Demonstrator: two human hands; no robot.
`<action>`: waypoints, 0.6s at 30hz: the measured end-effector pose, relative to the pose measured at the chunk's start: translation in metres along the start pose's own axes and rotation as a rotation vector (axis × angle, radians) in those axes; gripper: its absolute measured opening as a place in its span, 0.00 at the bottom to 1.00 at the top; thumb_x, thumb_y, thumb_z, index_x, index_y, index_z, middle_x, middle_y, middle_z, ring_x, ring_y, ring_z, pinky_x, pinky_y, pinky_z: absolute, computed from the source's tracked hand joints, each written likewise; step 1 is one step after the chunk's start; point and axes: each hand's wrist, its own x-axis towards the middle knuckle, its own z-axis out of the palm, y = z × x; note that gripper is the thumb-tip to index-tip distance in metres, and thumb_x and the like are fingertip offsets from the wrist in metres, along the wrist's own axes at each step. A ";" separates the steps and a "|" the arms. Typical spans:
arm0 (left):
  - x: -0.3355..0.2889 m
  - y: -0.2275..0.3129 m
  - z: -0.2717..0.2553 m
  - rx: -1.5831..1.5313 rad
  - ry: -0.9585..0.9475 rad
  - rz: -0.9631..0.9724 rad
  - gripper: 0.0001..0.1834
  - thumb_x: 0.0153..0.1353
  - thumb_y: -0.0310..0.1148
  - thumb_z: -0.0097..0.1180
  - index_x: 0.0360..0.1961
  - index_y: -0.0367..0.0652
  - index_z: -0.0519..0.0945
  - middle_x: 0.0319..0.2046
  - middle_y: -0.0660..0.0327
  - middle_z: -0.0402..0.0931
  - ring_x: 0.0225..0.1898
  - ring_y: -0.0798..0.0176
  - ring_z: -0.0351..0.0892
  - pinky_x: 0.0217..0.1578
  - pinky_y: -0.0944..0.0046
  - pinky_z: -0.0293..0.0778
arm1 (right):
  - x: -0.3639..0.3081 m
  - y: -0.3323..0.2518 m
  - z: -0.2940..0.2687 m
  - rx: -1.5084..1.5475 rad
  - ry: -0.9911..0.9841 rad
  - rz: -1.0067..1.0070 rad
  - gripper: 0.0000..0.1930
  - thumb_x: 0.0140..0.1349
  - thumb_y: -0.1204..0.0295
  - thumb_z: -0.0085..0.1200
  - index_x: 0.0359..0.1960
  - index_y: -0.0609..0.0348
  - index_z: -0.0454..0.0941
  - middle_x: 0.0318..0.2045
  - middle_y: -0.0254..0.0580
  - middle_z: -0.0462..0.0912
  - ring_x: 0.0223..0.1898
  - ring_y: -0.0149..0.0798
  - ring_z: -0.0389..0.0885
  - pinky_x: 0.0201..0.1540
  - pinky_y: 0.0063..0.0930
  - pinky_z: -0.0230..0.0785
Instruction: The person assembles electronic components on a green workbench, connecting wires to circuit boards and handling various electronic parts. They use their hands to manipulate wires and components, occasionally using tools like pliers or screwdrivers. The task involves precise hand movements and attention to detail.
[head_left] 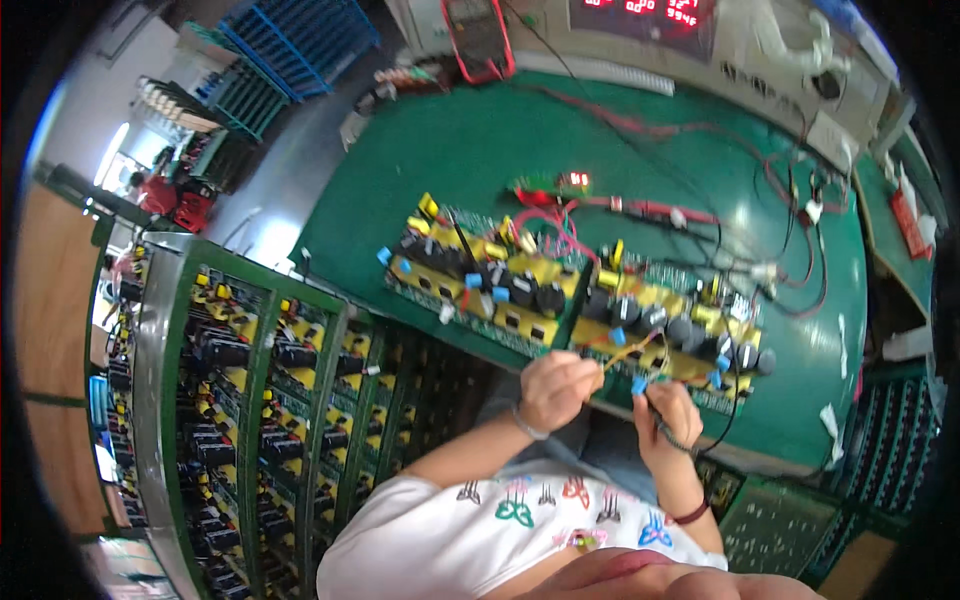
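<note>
Two long yellow and green circuit boards lie side by side on the green bench, the left board (510,318) and the right board (590,335), both crowded with black capacitors and blue parts. At the right board's near edge, my left hand (562,388) is closed in a pinch on a thin yellow-orange wire (628,352), whose far end rests over the board. My right hand (672,418) is closed around a black cable (732,418) near a blue part; its fingertips are partly hidden. A small module with a red digital display (577,180) lies beyond the boards, with pink wires beside it.
A red-edged multimeter (480,38) stands at the back, beside an instrument with red digits (640,12). Red and black leads (680,215) cross the green bench (400,150). A rack (262,390) full of circuit boards stands close at left. Blue crates (295,40) are farther off.
</note>
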 end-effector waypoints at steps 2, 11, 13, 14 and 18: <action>0.007 0.001 -0.002 -0.040 0.000 -0.017 0.13 0.44 0.20 0.71 0.32 0.42 0.83 0.36 0.61 0.81 0.31 0.56 0.82 0.30 0.60 0.79 | 0.002 -0.001 0.001 0.009 -0.002 0.016 0.13 0.53 0.80 0.67 0.37 0.61 0.75 0.30 0.50 0.81 0.27 0.53 0.82 0.27 0.38 0.74; 0.010 0.005 -0.005 -0.047 0.007 -0.036 0.14 0.43 0.19 0.66 0.34 0.43 0.84 0.36 0.61 0.82 0.34 0.56 0.82 0.33 0.61 0.80 | 0.003 -0.004 0.003 -0.001 0.015 0.007 0.11 0.54 0.79 0.67 0.35 0.61 0.75 0.29 0.50 0.81 0.26 0.52 0.82 0.27 0.37 0.75; 0.011 0.005 -0.005 -0.055 0.009 -0.036 0.14 0.43 0.19 0.65 0.34 0.43 0.84 0.36 0.61 0.82 0.34 0.55 0.82 0.33 0.60 0.80 | 0.002 -0.006 -0.002 0.008 0.023 -0.001 0.11 0.55 0.78 0.67 0.35 0.61 0.75 0.29 0.50 0.82 0.26 0.52 0.82 0.28 0.36 0.75; 0.012 0.004 -0.006 -0.057 0.006 -0.033 0.14 0.43 0.19 0.65 0.34 0.43 0.84 0.36 0.61 0.82 0.34 0.55 0.82 0.34 0.59 0.80 | 0.001 -0.007 -0.007 0.013 0.035 -0.012 0.11 0.55 0.78 0.67 0.35 0.61 0.75 0.29 0.50 0.82 0.27 0.52 0.82 0.28 0.36 0.75; 0.006 0.003 -0.002 -0.024 0.004 -0.038 0.13 0.42 0.19 0.63 0.32 0.44 0.83 0.36 0.60 0.82 0.34 0.53 0.81 0.34 0.57 0.79 | -0.005 -0.007 -0.022 0.005 0.091 -0.057 0.09 0.57 0.77 0.65 0.34 0.61 0.76 0.29 0.50 0.82 0.27 0.51 0.82 0.29 0.36 0.75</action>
